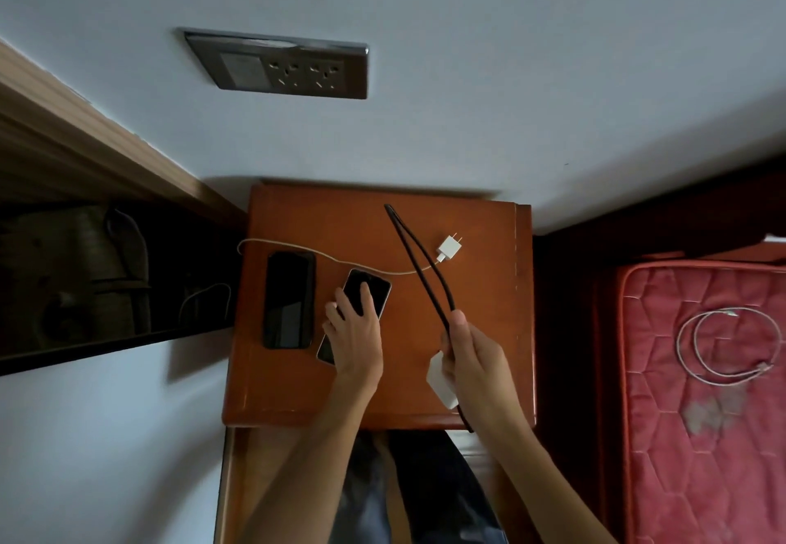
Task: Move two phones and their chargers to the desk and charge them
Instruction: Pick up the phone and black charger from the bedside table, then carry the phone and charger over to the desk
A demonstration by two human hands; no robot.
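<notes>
Two phones lie on a brown wooden nightstand (480,314). The black phone (288,299) sits at the left, apart from my hands. My left hand (355,328) rests on the light-edged phone (369,291), fingers spread over its screen and edges. My right hand (470,356) grips a folded black cable (419,265) together with a white charger block (442,380). A second white charger (448,248) with its white cable (297,248) lies at the back of the nightstand, the cable trailing off the left edge.
A wall socket panel (283,65) is on the wall above the nightstand. A red mattress (697,416) at the right carries a coiled white cable (723,348). A dark open shelf (106,275) stands at the left. My legs show below the nightstand.
</notes>
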